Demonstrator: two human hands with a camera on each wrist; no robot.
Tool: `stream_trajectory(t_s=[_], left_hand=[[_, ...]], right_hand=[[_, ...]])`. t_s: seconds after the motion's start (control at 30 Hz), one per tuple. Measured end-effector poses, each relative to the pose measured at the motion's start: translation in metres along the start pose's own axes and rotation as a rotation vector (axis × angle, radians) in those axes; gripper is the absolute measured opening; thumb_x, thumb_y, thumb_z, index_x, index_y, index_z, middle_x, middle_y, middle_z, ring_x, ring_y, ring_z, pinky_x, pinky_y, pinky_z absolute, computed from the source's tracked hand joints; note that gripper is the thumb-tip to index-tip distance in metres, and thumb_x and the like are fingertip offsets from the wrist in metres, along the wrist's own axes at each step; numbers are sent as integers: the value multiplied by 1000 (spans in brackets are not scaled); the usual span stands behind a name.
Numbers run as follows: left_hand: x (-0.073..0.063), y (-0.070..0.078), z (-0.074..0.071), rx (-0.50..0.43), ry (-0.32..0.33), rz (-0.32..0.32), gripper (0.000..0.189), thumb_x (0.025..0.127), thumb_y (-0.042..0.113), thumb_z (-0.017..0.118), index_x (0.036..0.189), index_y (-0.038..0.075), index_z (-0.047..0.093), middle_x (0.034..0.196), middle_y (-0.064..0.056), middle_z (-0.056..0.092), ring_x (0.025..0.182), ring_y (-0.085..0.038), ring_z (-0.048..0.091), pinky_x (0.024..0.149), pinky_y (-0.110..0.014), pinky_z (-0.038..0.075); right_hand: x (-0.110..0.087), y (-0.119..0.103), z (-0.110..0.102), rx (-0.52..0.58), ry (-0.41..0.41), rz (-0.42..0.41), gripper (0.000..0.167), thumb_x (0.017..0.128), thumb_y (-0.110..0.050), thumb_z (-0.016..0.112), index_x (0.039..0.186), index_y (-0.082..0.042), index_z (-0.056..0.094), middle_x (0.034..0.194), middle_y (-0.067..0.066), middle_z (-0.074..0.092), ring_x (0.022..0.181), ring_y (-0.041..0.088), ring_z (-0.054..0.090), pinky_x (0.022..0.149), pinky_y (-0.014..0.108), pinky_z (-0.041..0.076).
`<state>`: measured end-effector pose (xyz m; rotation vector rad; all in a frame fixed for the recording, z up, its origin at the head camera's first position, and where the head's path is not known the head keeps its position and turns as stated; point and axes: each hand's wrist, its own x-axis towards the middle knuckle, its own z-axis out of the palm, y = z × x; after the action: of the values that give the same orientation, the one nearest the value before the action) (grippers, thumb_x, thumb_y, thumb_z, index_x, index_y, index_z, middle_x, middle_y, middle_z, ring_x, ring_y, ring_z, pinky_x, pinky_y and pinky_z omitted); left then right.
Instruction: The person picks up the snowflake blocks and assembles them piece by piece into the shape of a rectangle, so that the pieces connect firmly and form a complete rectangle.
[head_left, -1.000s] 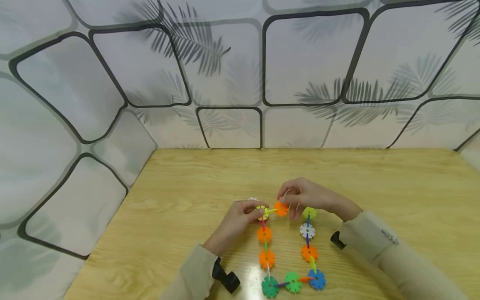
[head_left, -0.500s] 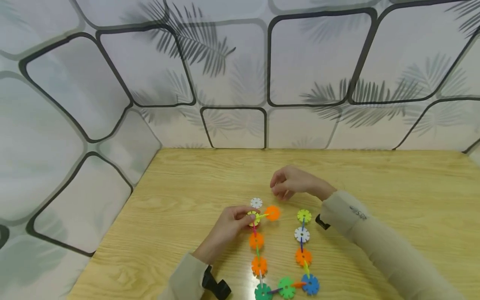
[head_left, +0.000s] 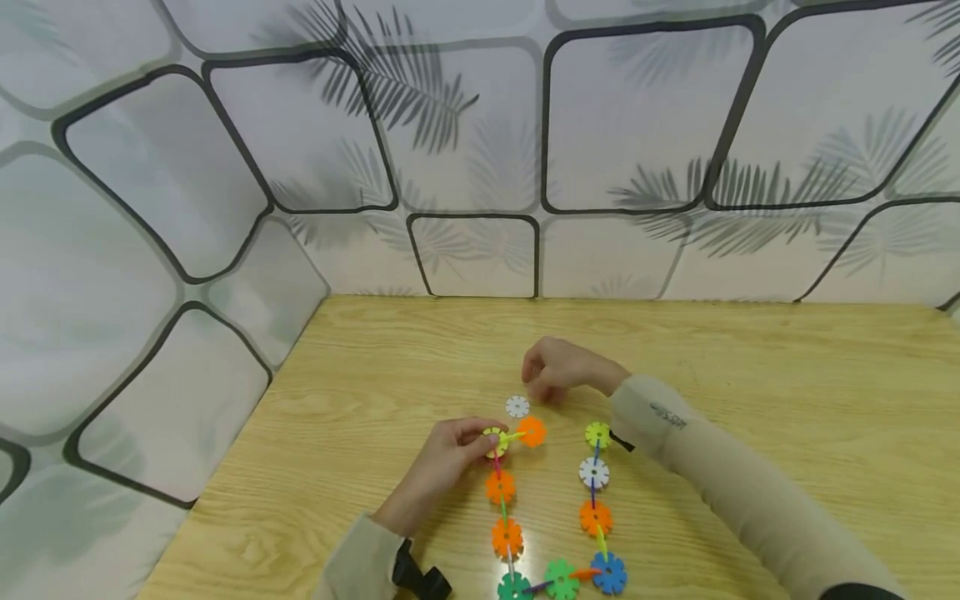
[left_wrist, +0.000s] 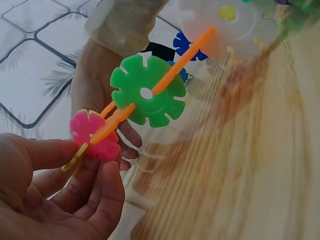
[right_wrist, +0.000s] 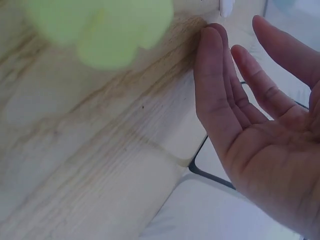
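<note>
Notched interlocking plastic discs form a U-shaped chain, some lying flat, others standing on edge between them. My left hand (head_left: pixel 442 467) pinches the yellow disc (head_left: pixel 495 442) at the chain's left end. In the left wrist view, the upright pink disc (left_wrist: pixel 95 137) and green disc (left_wrist: pixel 145 92) show face-on beyond the fingers. An orange disc (head_left: pixel 532 432) projects rightward from the pinched one through an upright yellow piece. My right hand (head_left: pixel 555 371) hovers just beyond a loose white disc (head_left: pixel 517 407), holding nothing; its fingers (right_wrist: pixel 212 90) are partly extended in the right wrist view.
On the chain's right side stand a yellow-green disc (head_left: pixel 597 434), a white disc (head_left: pixel 594 472) and an orange disc (head_left: pixel 596 517). Green and blue discs (head_left: pixel 609 573) close the near side. The wooden table (head_left: pixel 375 350) meets a patterned wall behind.
My right hand lets go of the orange disc, lifts away to the far side, then lowers leftward toward the white disc. The left hand keeps its pinch; the chain shifts slightly left in view.
</note>
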<state>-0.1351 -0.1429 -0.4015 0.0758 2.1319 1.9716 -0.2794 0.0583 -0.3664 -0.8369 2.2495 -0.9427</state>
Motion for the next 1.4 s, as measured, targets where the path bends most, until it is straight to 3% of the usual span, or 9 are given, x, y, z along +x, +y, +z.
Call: stream_trajectory(t_s=[0.23, 0.4, 0.5, 0.63, 0.8, 1.07, 1.4], left_hand=[[2, 3, 5, 4, -10, -12, 26, 100, 1, 59, 120, -15, 64, 89, -5, 72, 77, -7, 62, 75, -24, 55], [4, 6, 9, 11, -22, -19, 26, 101, 3, 59, 121, -13, 65, 90, -5, 72, 77, -8, 62, 76, -26, 56], [6, 7, 12, 11, -32, -11, 27, 101, 2, 59, 121, -14, 64, 91, -5, 72, 78, -8, 63, 77, -27, 56], [9, 8, 16, 7, -48, -8, 27, 101, 2, 58, 122, -14, 64, 96, -9, 74, 79, -7, 64, 79, -29, 57], [13, 9, 22, 11, -51, -19, 26, 101, 3, 58, 122, -12, 65, 95, -9, 73, 79, -8, 63, 79, -29, 56], [21, 11, 32, 14, -60, -14, 26, 101, 2, 58, 122, -12, 65, 96, -11, 73, 79, -9, 64, 81, -32, 57], [38, 13, 49, 35, -120, 5, 25, 103, 6, 58, 121, -9, 67, 91, -5, 71, 80, -9, 63, 82, -32, 57]], right_hand=[[3, -7, 9, -144, -28, -32, 22, 76, 7, 78, 96, 0, 71, 67, 2, 61, 53, 9, 49, 52, 20, 43], [-2, -13, 12, -336, -22, -42, 22, 76, 8, 77, 91, -6, 69, 81, 4, 61, 72, 15, 52, 63, 23, 44], [-6, -13, 11, -381, -6, -64, 23, 77, 10, 74, 84, -8, 63, 82, 3, 58, 75, 16, 50, 65, 24, 43], [-16, -8, 4, -292, 37, -101, 24, 77, 13, 71, 80, -7, 59, 71, 1, 52, 63, 12, 48, 60, 22, 42], [-32, 3, -9, -124, 82, -153, 14, 87, 13, 65, 91, 1, 66, 68, 5, 61, 52, 14, 58, 55, 28, 54], [-63, 17, -18, 3, 164, -224, 10, 94, 7, 59, 100, 5, 68, 69, 9, 66, 55, 19, 64, 57, 38, 59], [-102, 28, -22, 139, 227, -163, 10, 95, 8, 59, 103, 8, 64, 75, 13, 65, 62, 23, 64, 61, 40, 61]])
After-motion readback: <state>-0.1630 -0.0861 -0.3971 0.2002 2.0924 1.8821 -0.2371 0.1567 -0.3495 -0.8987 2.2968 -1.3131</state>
